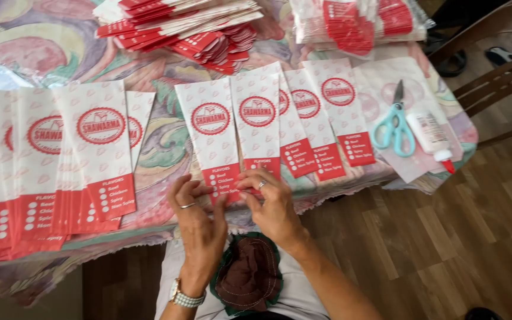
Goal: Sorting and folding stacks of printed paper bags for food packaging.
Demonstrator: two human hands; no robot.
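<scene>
Head view shows the left hand point(195, 204) and right hand point(271, 201) meeting at the red bottom edge of a white paper sleeve point(211, 133), fingertips of both pinching or pressing that end at the near table edge; how firmly, I cannot tell. The sleeve's long axis runs away from the hands across the table, and the left hand lies slightly nearer it. Flat, thin, printed sleeves overlap in a row point(315, 115) to the right, another fanned batch point(42, 160) to the left. Teal-handled scissors point(393, 121) and a glue bottle point(431, 135) lie beyond, on a swirl-patterned tablecloth point(167, 145).
</scene>
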